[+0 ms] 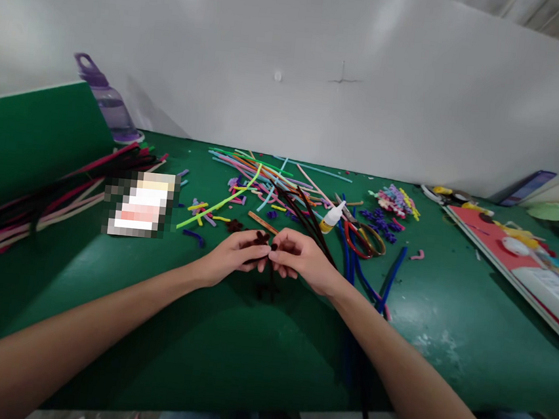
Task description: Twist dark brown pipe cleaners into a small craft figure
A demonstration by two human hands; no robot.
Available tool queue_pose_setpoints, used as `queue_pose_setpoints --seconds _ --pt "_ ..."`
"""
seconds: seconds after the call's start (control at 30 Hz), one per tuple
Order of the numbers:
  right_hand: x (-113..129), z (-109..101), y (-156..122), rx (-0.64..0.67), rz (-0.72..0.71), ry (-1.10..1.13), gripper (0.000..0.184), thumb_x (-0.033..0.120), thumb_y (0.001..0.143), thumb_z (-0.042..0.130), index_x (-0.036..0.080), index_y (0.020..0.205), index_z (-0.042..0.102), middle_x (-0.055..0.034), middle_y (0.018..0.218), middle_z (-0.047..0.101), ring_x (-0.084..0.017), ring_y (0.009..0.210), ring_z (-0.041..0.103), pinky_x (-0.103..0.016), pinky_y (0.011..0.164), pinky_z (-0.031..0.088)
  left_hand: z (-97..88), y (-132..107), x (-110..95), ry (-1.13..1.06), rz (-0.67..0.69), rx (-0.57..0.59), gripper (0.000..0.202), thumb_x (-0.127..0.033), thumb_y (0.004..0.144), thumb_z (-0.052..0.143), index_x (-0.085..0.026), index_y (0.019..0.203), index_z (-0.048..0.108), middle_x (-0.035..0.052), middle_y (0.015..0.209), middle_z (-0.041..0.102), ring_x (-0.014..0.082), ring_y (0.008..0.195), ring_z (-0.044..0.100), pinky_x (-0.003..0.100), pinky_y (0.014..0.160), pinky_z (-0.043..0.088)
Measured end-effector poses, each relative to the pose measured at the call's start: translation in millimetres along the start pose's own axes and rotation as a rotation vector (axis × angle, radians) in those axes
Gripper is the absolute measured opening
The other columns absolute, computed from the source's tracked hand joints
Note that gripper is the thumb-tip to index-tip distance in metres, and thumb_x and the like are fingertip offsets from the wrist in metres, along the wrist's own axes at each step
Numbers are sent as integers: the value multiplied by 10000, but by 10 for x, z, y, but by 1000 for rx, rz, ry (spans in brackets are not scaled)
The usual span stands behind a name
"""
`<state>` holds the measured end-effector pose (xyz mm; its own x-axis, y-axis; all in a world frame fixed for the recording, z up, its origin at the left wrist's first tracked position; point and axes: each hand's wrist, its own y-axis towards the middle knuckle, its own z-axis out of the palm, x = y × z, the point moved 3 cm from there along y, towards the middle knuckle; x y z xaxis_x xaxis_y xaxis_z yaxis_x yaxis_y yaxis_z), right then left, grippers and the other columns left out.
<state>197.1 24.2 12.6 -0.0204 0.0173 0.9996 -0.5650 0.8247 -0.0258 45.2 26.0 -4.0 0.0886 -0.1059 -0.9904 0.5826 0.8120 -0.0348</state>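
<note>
**Two hands meet over a dark pipe-cleaner piece**

A small dark brown pipe-cleaner piece (263, 239) sits right at the middle of the green bench (226, 349), pinched between both hands just above the surface. The left hand (236, 253) comes in from the left with its fingers curled, thumb and fingertips pressed onto the fuzzy piece. The right hand (299, 256) meets it from the other side, fingertips closed on the same piece, so the two hands touch at the tips. A dark strand hangs down from the pinch toward another small dark bit (266, 292) on the bench below.

Just behind the hands lies a loose scatter of coloured pipe cleaners (263, 178), with a long yellow-green one (220, 205) running diagonally toward the left. Long dark stems (310, 222) slant past the right hand. A small glue bottle (332, 217) lies near them, and red-handled scissors (363, 238) rest just to its right. Blue stems (392, 276) run down beside the right forearm. Farther right sits a cluster of small curled pieces (396, 201), then a red board (507, 258) at the bench edge. To the far left a bundle of long stems (37, 206) lies beside a green panel (28, 146), with a purple water bottle (109, 104) behind it.
</note>
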Motion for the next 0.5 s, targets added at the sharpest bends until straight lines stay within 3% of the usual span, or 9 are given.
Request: queue_pose_setpoints --seconds 0.2,0.5 --pt "10 -8 9 -27 -36 -22 180 280 795 603 198 922 505 43 628 543 -72 467 460 -171 375 302 14 2 1 -8 2 12 216 -305 889 502 -119 791 548 -3 627 533 43 447 358 173 387 192" --pt "-38 -33 31 -51 -45 -63 153 276 810 567 199 924 501 41 621 546 -77 455 462 -176 367 305 15 11 16 -39 10 -28 404 -435 911 399 -103 742 556 28 615 562 64 413 403 200 368 244"
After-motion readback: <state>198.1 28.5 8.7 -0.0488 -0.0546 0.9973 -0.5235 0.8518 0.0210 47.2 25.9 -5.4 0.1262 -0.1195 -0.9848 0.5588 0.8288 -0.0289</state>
